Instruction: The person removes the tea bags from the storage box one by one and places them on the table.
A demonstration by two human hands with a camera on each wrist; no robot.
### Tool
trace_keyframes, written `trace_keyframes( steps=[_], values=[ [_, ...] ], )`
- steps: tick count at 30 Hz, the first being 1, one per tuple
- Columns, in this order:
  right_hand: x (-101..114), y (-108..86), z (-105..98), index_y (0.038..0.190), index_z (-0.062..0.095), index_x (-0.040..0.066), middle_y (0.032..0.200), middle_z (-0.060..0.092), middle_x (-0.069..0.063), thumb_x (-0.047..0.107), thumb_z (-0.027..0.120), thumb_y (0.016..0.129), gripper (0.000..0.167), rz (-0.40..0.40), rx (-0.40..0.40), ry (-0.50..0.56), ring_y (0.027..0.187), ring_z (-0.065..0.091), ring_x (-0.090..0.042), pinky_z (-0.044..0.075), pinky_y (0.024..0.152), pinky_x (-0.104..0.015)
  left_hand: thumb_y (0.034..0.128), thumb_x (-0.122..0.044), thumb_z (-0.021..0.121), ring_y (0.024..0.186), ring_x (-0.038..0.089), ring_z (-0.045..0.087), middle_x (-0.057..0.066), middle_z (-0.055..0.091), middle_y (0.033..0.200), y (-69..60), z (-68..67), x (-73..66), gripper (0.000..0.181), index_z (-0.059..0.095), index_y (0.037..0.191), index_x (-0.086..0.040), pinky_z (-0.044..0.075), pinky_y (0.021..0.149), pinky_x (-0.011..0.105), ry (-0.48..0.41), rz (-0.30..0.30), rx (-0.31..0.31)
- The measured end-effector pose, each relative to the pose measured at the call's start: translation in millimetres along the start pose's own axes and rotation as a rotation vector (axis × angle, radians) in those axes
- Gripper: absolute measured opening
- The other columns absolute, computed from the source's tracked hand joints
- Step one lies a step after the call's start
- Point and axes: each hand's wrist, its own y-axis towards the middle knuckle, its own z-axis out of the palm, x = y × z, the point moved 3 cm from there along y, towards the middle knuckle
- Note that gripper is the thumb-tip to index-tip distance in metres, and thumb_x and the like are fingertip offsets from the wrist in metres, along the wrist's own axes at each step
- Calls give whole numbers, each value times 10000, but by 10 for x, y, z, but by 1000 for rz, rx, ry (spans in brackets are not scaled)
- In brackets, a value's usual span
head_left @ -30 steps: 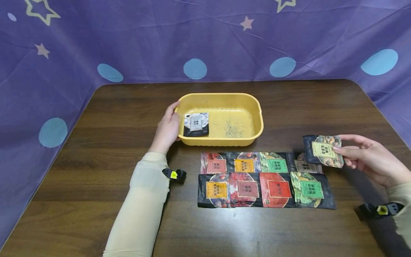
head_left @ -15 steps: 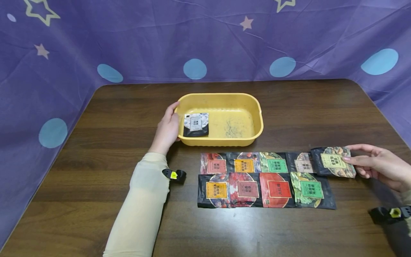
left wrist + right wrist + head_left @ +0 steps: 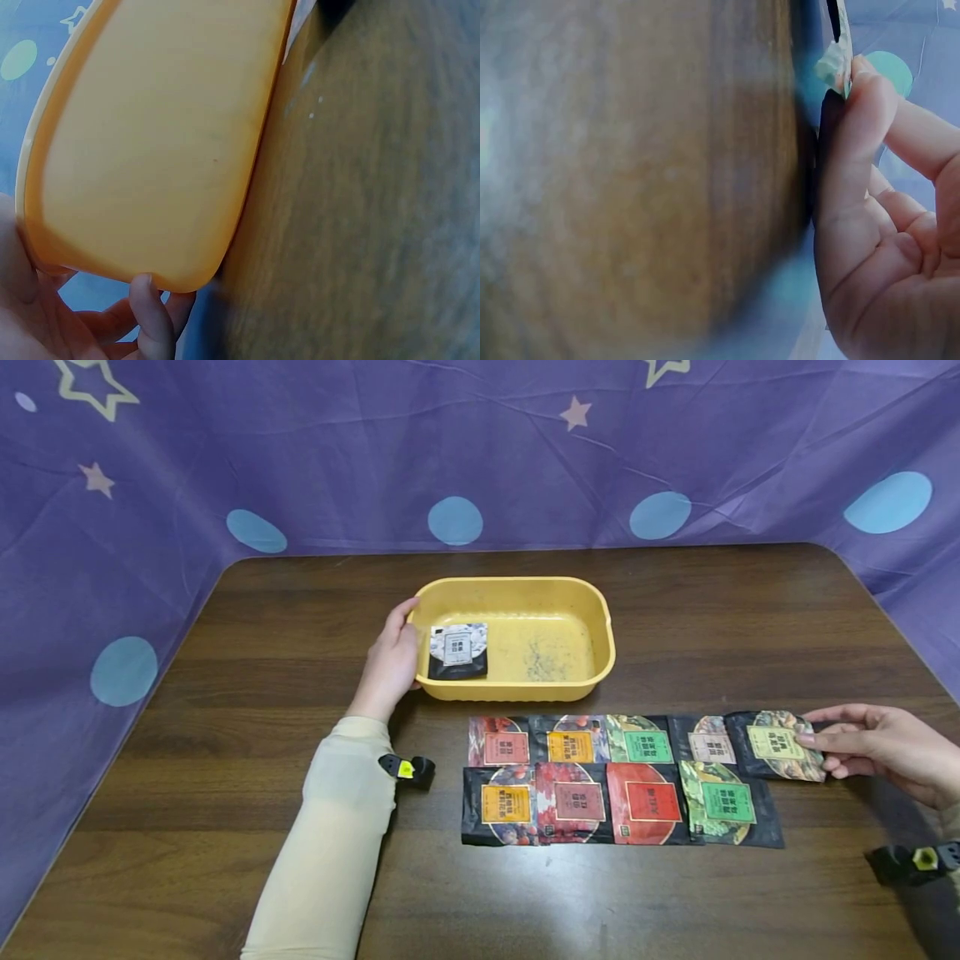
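Note:
At the left end of a yellow plastic basin (image 3: 525,692), my left hand (image 3: 388,664) grips the rim; the left wrist view shows its fingers and thumb around the basin's end wall (image 3: 150,276). A black-and-white tea sachet (image 3: 458,650) lies in the basin's left part. My right hand (image 3: 885,747) pinches the right edge of a dark tea sachet (image 3: 776,743) with a pale yellow label. This sachet is at the right end of the back row, low against the table. In the right wrist view only a thin edge of the sachet (image 3: 845,49) shows.
Two rows of tea sachets lie on the brown wooden table (image 3: 225,735) in front of the basin, including an orange-labelled one (image 3: 505,803), a red one (image 3: 652,802) and a green-labelled one (image 3: 727,802). Behind hangs a purple starred cloth (image 3: 360,460).
My right hand has moved right and toward me, lowering the yellow-labelled sachet to the end of the back row and uncovering the beige-labelled sachet. The left hand and basin have stayed still.

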Motion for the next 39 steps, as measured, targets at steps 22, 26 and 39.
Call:
trace_keyframes(
  steps=[22, 26, 39],
  values=[
    [46, -23, -16, 935, 645, 410, 786, 701, -13, 2, 593, 961, 411, 36, -30, -20, 633, 677, -153, 593, 591, -306, 1065, -320, 232, 957, 298, 551, 124, 412, 1499, -1, -3, -3, 482, 284, 1534, -417, 510, 578, 287, -6, -12, 9],
    [127, -37, -23, 928, 649, 408, 806, 707, 18, 5, 592, 962, 408, 34, -49, -45, 639, 674, -136, 593, 589, -296, 1064, -321, 230, 983, 301, 548, 116, 397, 1516, -4, -8, -9, 483, 281, 1535, -421, 514, 583, 285, -4, -16, 10],
    [558, -77, 205, 1015, 695, 145, 751, 680, 97, 228, 596, 997, 131, -92, -220, -306, 634, 641, -128, 566, 567, -286, 1056, -308, 253, 939, 300, 548, 120, 408, 1508, -3, -12, -10, 486, 310, 1530, -400, 514, 566, 292, -22, 0, 1]
  ],
)
